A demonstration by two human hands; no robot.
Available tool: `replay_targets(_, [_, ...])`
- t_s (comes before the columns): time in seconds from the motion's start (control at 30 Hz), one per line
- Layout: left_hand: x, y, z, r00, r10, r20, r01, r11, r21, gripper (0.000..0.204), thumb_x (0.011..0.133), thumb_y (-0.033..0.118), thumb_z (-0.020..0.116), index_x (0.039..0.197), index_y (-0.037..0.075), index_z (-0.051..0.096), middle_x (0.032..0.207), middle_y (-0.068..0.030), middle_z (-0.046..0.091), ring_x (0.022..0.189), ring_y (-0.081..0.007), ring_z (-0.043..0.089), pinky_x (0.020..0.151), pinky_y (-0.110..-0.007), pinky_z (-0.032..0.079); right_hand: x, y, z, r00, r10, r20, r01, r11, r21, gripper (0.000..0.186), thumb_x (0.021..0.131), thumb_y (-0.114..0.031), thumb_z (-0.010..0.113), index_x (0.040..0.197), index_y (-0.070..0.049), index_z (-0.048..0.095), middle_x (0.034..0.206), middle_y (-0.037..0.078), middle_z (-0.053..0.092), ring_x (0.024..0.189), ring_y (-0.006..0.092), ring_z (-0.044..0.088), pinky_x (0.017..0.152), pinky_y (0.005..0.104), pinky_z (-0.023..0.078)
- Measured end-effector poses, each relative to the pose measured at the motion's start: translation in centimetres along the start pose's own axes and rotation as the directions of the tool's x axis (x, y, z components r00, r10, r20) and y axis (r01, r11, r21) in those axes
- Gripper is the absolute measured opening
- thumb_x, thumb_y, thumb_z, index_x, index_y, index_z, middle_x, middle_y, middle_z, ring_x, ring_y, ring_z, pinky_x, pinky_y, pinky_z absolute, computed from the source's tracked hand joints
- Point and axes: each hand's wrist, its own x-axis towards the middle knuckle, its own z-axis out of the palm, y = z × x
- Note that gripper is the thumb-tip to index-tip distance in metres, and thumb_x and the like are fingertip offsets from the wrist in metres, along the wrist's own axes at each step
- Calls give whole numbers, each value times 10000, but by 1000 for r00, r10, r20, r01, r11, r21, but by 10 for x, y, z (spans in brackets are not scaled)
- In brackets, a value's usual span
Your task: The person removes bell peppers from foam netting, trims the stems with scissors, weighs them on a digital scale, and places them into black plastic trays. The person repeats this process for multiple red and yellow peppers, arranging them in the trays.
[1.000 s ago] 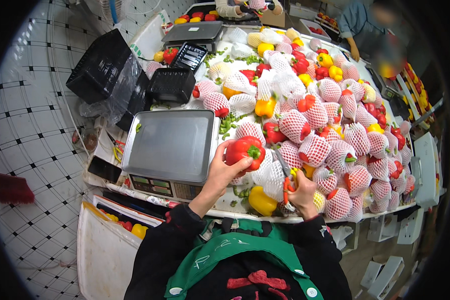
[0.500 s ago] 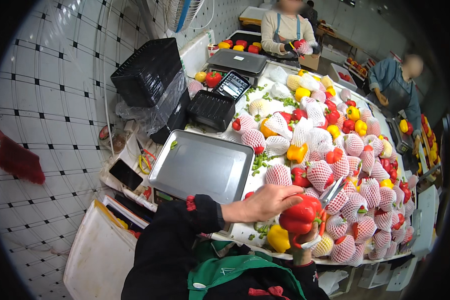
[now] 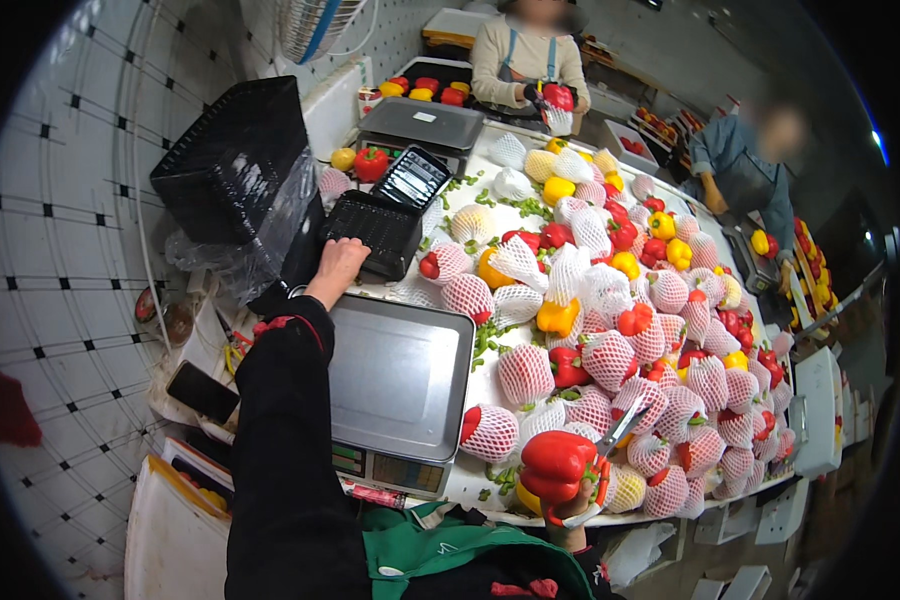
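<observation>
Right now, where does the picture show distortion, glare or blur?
Head view throughout: lines between the white tiles bend toward the rim; pale sheen on the metal scale pan, glints on the clear plastic; co-workers' heads blurred, red pepper fairly sharp.

peppers [image 3: 634, 320] right of scale [image 3: 400, 370] | phone [image 3: 202, 391] left | tray [image 3: 378, 228] behind it

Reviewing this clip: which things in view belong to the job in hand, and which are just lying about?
Likely job:
red pepper and scissors, in right hand
black tray, at left hand
scale
netted peppers

Apparently lying about:
phone
red brush
green scraps
</observation>
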Motion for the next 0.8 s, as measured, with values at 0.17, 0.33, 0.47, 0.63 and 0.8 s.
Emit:
replay_targets(0.17, [8,-15,11,974,216,-60,-217,976,1,93,768,150,555,732,141,641,729,-26,589,777,-215,614,649,-375,485,2,4,15,1000,-7,-2,7,1000,-1,800,802,-537,581,1352,-2,355,1291,193,503,1169,313,531,980,438,450])
replay_targets(0.33, [10,-26,4,951,309,0,-309,949,-70,85,765,115,541,749,93,621,742,-72,591,785,-243,615,676,-371,499,5,-3,41,997,33,-74,-28,997,71,856,739,-444,686,1361,32,342,1285,213,507,1123,350,566,933,498,490])
replay_targets(0.47, [6,-35,-10,938,347,13,-337,920,-198,137,765,66,524,852,57,630,770,-106,573,817,-270,594,740,-356,490,-2,10,31,998,-1,-56,-3,998,-58,835,769,-517,608,1343,39,368,1254,203,540,1097,333,583,939,462,479])
replay_targets(0.63, [11,-33,-10,919,391,-44,-389,889,-241,145,753,43,524,857,46,625,766,-107,570,807,-272,592,734,-355,489,-8,25,22,996,9,-92,-13,999,-45,861,757,-529,628,1342,46,368,1249,200,545,1106,325,578,936,450,480])
replay_targets(0.8, [12,-29,-11,901,421,-103,-433,863,-262,121,743,59,530,828,41,613,752,-98,565,789,-265,590,719,-349,488,-16,35,19,985,9,-172,-5,1000,20,821,710,-394,719,1328,27,380,1253,167,537,1147,290,545,993,413,430])
